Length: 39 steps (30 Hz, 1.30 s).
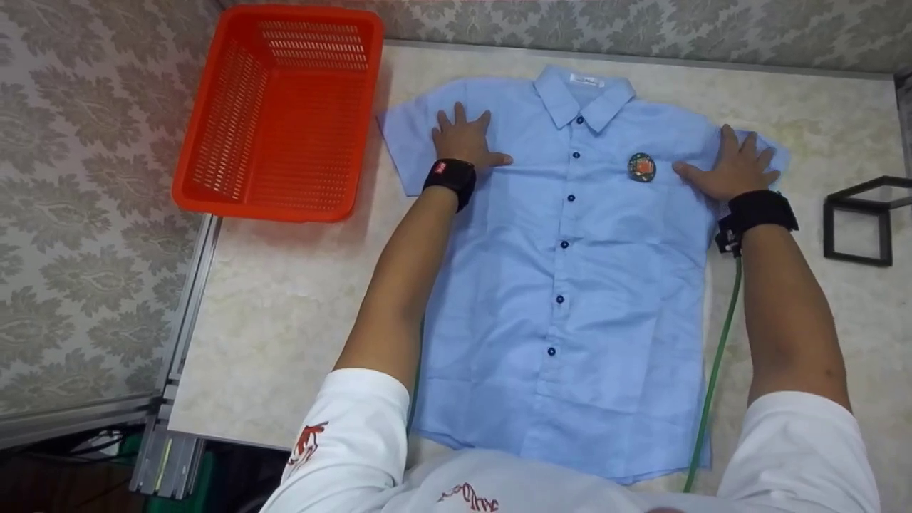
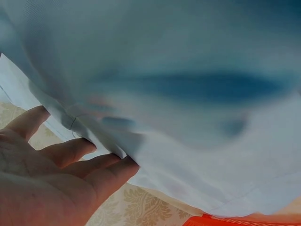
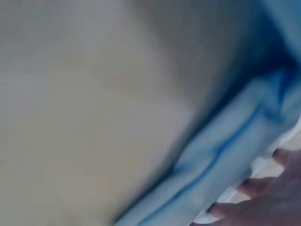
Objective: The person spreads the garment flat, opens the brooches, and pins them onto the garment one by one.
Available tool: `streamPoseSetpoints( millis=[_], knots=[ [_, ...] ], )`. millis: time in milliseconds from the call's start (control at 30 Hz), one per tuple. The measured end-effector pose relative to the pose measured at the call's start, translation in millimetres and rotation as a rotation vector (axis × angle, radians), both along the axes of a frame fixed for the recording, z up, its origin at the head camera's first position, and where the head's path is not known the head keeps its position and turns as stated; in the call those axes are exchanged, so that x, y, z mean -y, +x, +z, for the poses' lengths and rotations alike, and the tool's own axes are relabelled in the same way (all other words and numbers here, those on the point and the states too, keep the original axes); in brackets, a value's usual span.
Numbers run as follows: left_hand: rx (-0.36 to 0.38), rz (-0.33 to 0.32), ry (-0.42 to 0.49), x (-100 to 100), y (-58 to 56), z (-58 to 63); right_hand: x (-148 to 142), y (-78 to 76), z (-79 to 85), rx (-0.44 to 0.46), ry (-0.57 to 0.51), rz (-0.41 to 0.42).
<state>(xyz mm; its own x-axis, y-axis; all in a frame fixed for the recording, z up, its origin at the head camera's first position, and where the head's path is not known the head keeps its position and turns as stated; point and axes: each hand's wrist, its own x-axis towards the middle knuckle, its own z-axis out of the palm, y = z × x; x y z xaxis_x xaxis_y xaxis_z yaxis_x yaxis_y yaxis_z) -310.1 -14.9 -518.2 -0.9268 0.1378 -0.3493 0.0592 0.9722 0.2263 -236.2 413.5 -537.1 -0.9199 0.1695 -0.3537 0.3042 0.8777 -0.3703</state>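
A light blue short-sleeved shirt (image 1: 527, 271) lies spread face up, its collar toward the wall and its dark buttons done up down the front. A round patterned badge (image 1: 642, 167) sits on its chest. With fingers spread, my left hand (image 1: 467, 139) rests flat on the shirt near the left sleeve. On the other side my right hand (image 1: 730, 167) lies spread at the right shoulder and sleeve. In the left wrist view the fingertips (image 2: 127, 167) touch the cloth; the right wrist view is blurred, with fingers (image 3: 256, 186) against the fabric.
A red plastic basket (image 1: 306, 135) stands at the table's back left corner. Toward the right edge is a black frame-like stand (image 1: 857, 231). A green cable (image 1: 719, 356) runs from the right wrist strap along the shirt's side. Patterned wallpaper (image 1: 71, 214) borders the pale table (image 1: 285, 306).
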Motion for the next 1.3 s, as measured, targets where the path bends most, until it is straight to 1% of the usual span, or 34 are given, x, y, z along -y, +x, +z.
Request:
streamPoseSetpoints(
  millis=[100, 167, 233, 300, 367, 400, 467, 533, 567, 667, 733, 933, 1167, 1300],
  knots=[
    [-0.001, 0.000, 0.005, 0.2, 0.6, 0.2, -6.1, 0.1, 2.5, 0.077, -0.005, -0.014],
    [-0.001, 0.001, 0.007, 0.4, 1.0, -0.1, -4.1, 1.4, 5.7, 0.115, -0.008, -0.025],
    [0.002, 0.002, 0.006, 0.5, 0.1, -2.1, 0.9, 2.7, 7.1, 0.110, -0.006, -0.037],
    [-0.001, 0.003, 0.002, 1.0, 0.1, -2.8, 8.6, 3.9, 6.7, 0.048, -0.004, -0.040],
    [0.001, 0.002, -0.002, 1.1, -0.6, -4.0, 16.1, 4.4, 4.3, -0.054, -0.004, -0.031],
    [0.002, 0.002, -0.002, 1.1, -1.0, -4.6, 19.4, 4.2, 2.8, -0.107, 0.000, -0.020],
    [0.003, 0.001, -0.005, 0.9, -1.9, -4.9, 24.9, 3.1, 1.0, -0.185, 0.000, 0.011],
    [0.004, 0.000, -0.004, 0.7, -1.6, -4.3, 29.0, 1.2, 0.5, -0.226, -0.018, 0.021],
    [0.005, 0.000, -0.005, 0.6, -1.5, -3.9, 30.5, 0.3, 0.9, -0.231, -0.026, 0.017],
    [0.001, 0.001, -0.003, 0.8, -0.2, -2.0, 32.5, -2.1, 2.4, -0.218, -0.044, -0.009],
    [-0.002, 0.000, -0.002, 0.9, -0.6, -2.2, 32.7, -2.8, 2.9, -0.203, -0.031, -0.011],
    [-0.005, -0.002, -0.002, 2.0, -2.9, -4.2, 30.7, -3.2, 4.9, -0.155, 0.022, 0.050],
    [-0.001, 0.020, -0.009, 1.1, -2.7, -4.9, 13.8, -4.3, 4.1, 0.002, 0.067, 0.080],
    [0.023, 0.051, -0.027, 2.2, -2.9, -5.8, 6.9, -7.3, -2.7, 0.011, 0.055, 0.097]
  ],
)
